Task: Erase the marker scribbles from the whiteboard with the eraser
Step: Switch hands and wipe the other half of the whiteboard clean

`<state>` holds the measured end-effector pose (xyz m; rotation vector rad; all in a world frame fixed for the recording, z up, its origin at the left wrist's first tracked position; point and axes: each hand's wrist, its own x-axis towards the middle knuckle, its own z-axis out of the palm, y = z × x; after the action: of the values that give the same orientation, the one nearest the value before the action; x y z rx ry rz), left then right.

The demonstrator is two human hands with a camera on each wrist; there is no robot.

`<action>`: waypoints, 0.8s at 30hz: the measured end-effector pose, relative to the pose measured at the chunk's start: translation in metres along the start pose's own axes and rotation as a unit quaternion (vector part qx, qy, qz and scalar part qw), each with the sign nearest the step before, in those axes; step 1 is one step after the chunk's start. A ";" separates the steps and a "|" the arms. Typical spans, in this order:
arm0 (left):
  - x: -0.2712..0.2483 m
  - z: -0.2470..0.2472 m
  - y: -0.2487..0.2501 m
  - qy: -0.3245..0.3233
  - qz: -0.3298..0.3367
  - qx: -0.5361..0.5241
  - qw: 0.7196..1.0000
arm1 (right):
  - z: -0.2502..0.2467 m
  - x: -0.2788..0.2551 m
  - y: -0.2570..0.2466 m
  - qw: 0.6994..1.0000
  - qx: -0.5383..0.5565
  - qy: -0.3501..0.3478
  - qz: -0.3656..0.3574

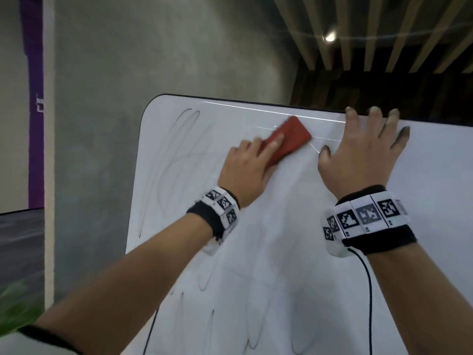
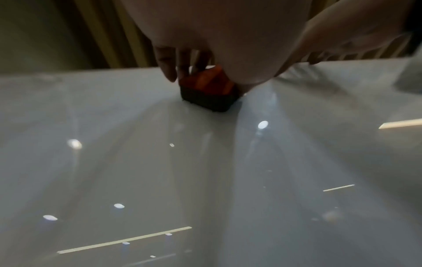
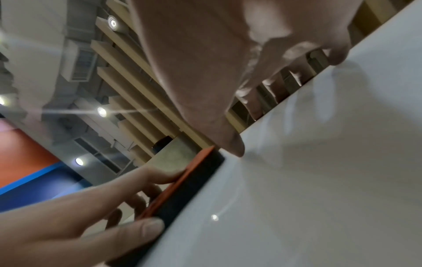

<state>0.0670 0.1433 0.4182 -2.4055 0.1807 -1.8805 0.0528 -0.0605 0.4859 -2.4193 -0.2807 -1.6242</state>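
Head view: left hand (image 1: pixel 245 167) holds red eraser (image 1: pixel 286 139) flat against whiteboard (image 1: pixel 281 252), near the top edge, fingers laid along its back and thumb side hidden under the palm; eraser tilted, long axis running up to the right. Right hand (image 1: pixel 358 155) spread wide, palm flat on the board just right of the eraser, fingertips (image 1: pixel 352 112) reaching the top edge, holding nothing; fingertips look dark-smudged. Thin marker scribbles (image 1: pixel 179 155) loop down the board's left part, more faint loops low down near the left forearm. Both wrists carry black bands with white tag blocks, a black cable (image 1: pixel 368 290) hanging from the right one. Grey concrete wall (image 1: pixel 153 47) behind, slatted ceiling upper right. Left wrist view: blurred; eraser (image 2: pixel 207 94) sits on the glossy board (image 2: pixel 205 180), red top, dark felt underside touching the surface, left hand (image 2: pixel 217 36) gripping it from above with fingers (image 2: pixel 166 66) down one side. Light spots reflect on the board. Right wrist view: right hand (image 3: pixel 205 63) open, thumb tip touching the board (image 3: pixel 319 180), other fingers at the top edge. Left hand (image 3: pixel 80 216) pinches the eraser (image 3: pixel 182 195) edge-on against the board, thumb on the near side, fingers on the red back. Eraser's far end sits just beside the right thumb.
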 end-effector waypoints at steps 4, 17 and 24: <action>0.026 0.007 -0.088 -0.060 -0.297 0.005 0.953 | 0.005 0.002 -0.010 0.999 -0.025 -0.020 -0.015; 0.006 0.015 -0.109 -0.018 -0.148 0.036 0.988 | 0.023 0.007 -0.046 0.998 -0.050 -0.015 -0.032; -0.015 0.022 -0.204 -0.126 -0.560 -0.026 0.819 | 0.028 0.000 -0.039 0.998 -0.039 0.014 -0.046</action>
<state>0.0933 0.3467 0.4268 -3.0302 -1.5287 -1.7071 0.0672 -0.0155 0.4783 -2.4741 -0.3351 -1.7369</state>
